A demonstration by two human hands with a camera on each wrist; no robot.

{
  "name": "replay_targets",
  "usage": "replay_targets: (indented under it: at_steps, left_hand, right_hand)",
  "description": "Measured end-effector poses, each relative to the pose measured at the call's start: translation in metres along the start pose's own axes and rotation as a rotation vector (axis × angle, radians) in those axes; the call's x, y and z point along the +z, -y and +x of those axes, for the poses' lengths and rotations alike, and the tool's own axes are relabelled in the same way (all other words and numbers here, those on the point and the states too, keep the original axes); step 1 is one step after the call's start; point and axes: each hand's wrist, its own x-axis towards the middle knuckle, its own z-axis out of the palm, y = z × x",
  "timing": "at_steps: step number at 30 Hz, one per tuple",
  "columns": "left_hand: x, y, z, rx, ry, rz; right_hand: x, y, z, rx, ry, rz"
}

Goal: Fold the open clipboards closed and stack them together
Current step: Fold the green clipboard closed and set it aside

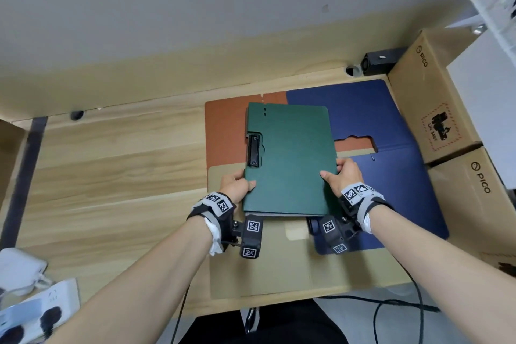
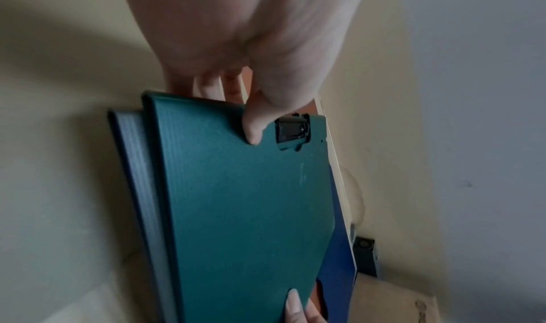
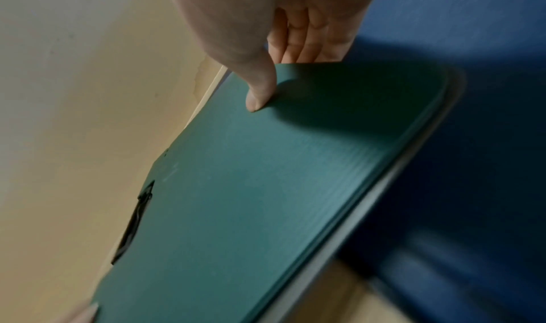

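Done: you have the green clipboard (image 1: 290,159) folded shut.
Left hand (image 1: 236,186): clamped on its near-left edge, thumb on top.
Right hand (image 1: 344,176): clamped on its right edge.
Position: held above the open orange clipboard (image 1: 224,131), blue clipboard (image 1: 391,165) and tan clipboard (image 1: 279,268) on the surface (image 1: 111,165).
Left: fold those three, then stack.

Left hand (image 1: 236,186) fingers: hidden beneath the green clipboard (image 1: 290,159); only the thumb is seen on its cover.
Right hand (image 1: 344,176) fingers: tucked under the green clipboard's right edge, tips unseen.
Orange clipboard (image 1: 223,131): largely covered by the green clipboard.
Tan clipboard (image 1: 279,265): far part hidden under the green clipboard.
Blue clipboard (image 3: 487,141): blurred in the right wrist view.
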Motion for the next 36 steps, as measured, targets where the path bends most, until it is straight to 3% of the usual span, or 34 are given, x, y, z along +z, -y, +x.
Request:
replay_targets:
  at_steps: [9,22,36]
  left_hand:
    - [-0.114,0.004,0.01,0.02,-0.095,-0.148]
    - [-0.293,0.031,0.07,0.094,-0.292,-0.226]
    - [-0.335,0.016,0.073,0.156,-0.375,-0.133]
  right_hand:
    - [0.066,0.1,-0.034,-0.132,0.023,0.059]
    - [0.218,0.219,-0.087,-0.21,0.12,-0.014]
    - [0.267,0.268,-0.086,-0.243,0.13,-0.083]
